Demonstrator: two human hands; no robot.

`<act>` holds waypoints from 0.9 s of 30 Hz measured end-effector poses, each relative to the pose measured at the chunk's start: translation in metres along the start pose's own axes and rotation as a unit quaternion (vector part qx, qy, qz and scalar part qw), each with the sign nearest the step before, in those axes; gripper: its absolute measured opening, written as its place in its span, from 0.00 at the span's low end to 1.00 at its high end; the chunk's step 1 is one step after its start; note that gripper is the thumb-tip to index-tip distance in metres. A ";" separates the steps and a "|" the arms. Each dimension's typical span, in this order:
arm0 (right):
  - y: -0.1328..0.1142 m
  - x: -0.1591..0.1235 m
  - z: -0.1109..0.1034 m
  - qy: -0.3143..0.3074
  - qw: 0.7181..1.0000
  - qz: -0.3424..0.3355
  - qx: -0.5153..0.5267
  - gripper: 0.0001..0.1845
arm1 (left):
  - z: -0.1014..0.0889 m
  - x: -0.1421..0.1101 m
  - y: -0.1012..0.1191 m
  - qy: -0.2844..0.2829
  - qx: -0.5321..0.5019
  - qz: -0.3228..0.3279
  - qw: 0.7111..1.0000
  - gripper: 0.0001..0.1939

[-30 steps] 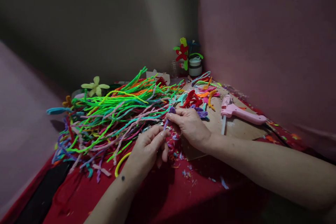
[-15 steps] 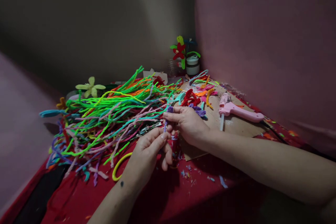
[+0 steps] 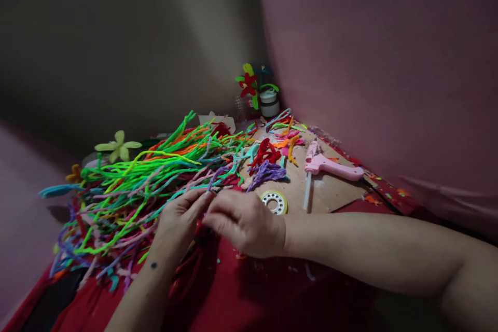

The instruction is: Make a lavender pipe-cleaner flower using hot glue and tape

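My left hand (image 3: 181,220) is closed, its thumb and fingertips pinching a purple pipe cleaner (image 3: 216,178), one end of which sticks up between my hands. Right against it, my right hand (image 3: 245,223) is closed too, fingers curled and thumb pressed in at the same purple piece. My fingers hide most of where they meet. Just beyond the right hand lie a roll with a yellow rim and a holed white core (image 3: 274,202) and a bundle of purple pipe cleaner loops (image 3: 268,174).
A large heap of coloured pipe cleaners (image 3: 155,176) spreads over the left of the red cloth (image 3: 225,295). A pink glue gun (image 3: 334,167) rests on a cardboard sheet (image 3: 295,187). Red loops (image 3: 266,153), a pale yellow flower (image 3: 119,146) and a white jar (image 3: 270,102) stand or lie farther back.
Both hands have come lower and to the left in view, and the right hand has turned over with fingers curled. The holed roll now shows. The camera view has shifted a little.
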State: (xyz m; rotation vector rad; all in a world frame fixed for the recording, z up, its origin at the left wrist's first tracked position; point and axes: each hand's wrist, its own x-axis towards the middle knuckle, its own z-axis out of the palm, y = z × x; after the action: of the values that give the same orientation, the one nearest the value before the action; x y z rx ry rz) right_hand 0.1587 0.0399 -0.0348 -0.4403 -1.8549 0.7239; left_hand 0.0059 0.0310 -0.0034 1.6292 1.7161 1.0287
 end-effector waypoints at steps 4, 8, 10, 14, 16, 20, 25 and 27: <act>0.001 -0.010 0.009 -0.121 0.976 -0.143 -0.113 0.17 | 0.009 0.018 0.008 -0.022 0.130 0.112 0.985 0.10; 0.005 -0.011 0.013 -0.120 0.971 -0.152 -0.137 0.17 | 0.031 0.033 0.027 -0.084 0.156 0.132 0.975 0.11; 0.007 -0.010 0.013 -0.113 0.974 -0.146 -0.132 0.16 | 0.043 0.039 0.035 -0.120 0.159 0.109 0.974 0.11; 0.008 -0.009 0.012 -0.121 0.975 -0.139 -0.128 0.15 | 0.060 0.051 0.039 -0.154 0.238 0.111 0.952 0.11; 0.008 -0.009 0.013 -0.126 0.974 -0.136 -0.132 0.15 | 0.064 0.055 0.035 -0.162 0.309 0.136 0.927 0.11; 0.009 -0.009 0.014 -0.134 0.973 -0.125 -0.140 0.16 | 0.068 0.060 0.025 -0.143 0.358 0.199 0.901 0.10; 0.010 -0.008 0.013 -0.143 0.970 -0.126 -0.152 0.16 | 0.066 0.059 0.019 -0.107 0.276 0.145 0.944 0.11; 0.010 -0.007 0.012 -0.149 0.969 -0.119 -0.157 0.16 | 0.063 0.057 0.018 -0.098 0.214 0.092 0.968 0.11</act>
State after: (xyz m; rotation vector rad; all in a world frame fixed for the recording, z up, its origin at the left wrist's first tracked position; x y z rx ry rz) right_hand 0.1498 0.0397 -0.0500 -0.3123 -2.2730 0.3443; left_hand 0.0618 0.0963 -0.0173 2.1151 1.7583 0.5688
